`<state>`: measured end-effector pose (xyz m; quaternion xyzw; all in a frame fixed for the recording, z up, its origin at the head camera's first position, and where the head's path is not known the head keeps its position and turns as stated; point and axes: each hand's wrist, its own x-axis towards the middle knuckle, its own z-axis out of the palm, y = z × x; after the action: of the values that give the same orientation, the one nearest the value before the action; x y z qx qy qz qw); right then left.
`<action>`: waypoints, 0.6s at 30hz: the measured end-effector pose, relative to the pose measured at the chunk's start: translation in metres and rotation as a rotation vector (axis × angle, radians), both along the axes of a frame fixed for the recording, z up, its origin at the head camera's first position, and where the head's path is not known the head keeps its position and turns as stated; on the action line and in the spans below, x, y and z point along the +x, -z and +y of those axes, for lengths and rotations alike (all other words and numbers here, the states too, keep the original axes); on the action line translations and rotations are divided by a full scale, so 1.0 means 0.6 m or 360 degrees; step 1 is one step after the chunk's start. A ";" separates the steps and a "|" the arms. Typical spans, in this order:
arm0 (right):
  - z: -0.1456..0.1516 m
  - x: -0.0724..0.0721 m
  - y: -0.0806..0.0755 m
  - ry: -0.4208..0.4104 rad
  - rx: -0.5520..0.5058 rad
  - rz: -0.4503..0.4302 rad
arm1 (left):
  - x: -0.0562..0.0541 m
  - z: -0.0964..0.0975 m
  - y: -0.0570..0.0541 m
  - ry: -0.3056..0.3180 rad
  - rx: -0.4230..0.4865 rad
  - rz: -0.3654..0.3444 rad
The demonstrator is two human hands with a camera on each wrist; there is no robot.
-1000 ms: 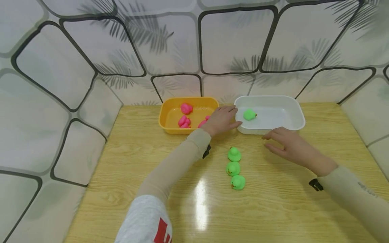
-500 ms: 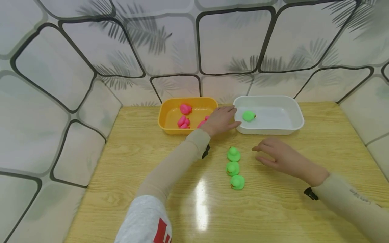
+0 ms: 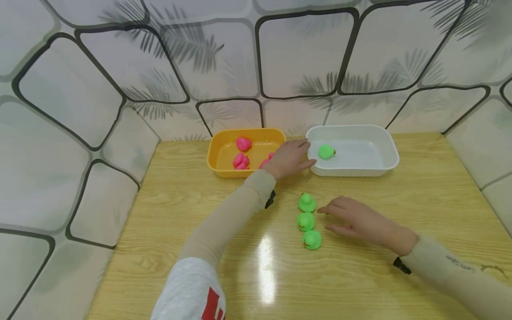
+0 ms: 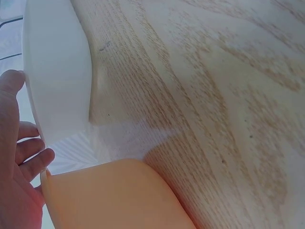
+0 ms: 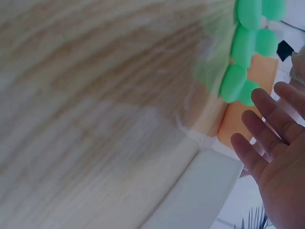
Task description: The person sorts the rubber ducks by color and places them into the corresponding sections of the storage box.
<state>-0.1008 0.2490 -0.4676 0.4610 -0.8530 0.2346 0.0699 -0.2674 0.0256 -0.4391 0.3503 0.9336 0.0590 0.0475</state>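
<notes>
My left hand (image 3: 289, 159) lies over the gap between the yellow-orange tub (image 3: 216, 168) and the white tub (image 3: 356, 173). Its fingers are extended and its thumb is by the white tub's near left corner. In the left wrist view, fingers (image 4: 35, 162) reach over the two rims. Three green rubber ducks stand in a column on the table: a far one (image 3: 306, 203), a middle one (image 3: 306, 222) and a near one (image 3: 312, 240). Just right of them hovers my right hand (image 3: 360, 222), fingers loosely extended and holding nothing, its fingertips close to the upper two ducks.
One green duck (image 3: 326, 152) sits at the left end inside the white tub. Several pink ducks (image 3: 243, 144) lie in the yellow-orange tub, some partly hidden by my left hand. A patterned wall (image 3: 296, 58) rises behind the wooden table (image 3: 180, 222).
My right hand has come down and left from the white tub's front edge to beside the green ducks. My left hand and the ducks have kept their places.
</notes>
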 end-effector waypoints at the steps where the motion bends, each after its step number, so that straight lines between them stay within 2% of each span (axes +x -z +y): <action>1: -0.002 0.001 0.002 -0.0017 -0.0005 0.0006 | 0.000 0.000 0.000 0.0000 0.0002 -0.0003; 6: -0.010 0.007 0.011 -0.0076 -0.0012 0.0032 | 0.001 0.000 -0.001 -0.0005 -0.0002 -0.0014; 18: -0.024 0.016 0.014 -0.0146 0.0015 -0.0008 | 0.001 0.000 -0.004 -0.0007 -0.0010 -0.0015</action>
<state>-0.0910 0.2345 -0.4762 0.4994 -0.8322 0.2346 0.0546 -0.2667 0.0255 -0.4367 0.3478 0.9343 0.0578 0.0530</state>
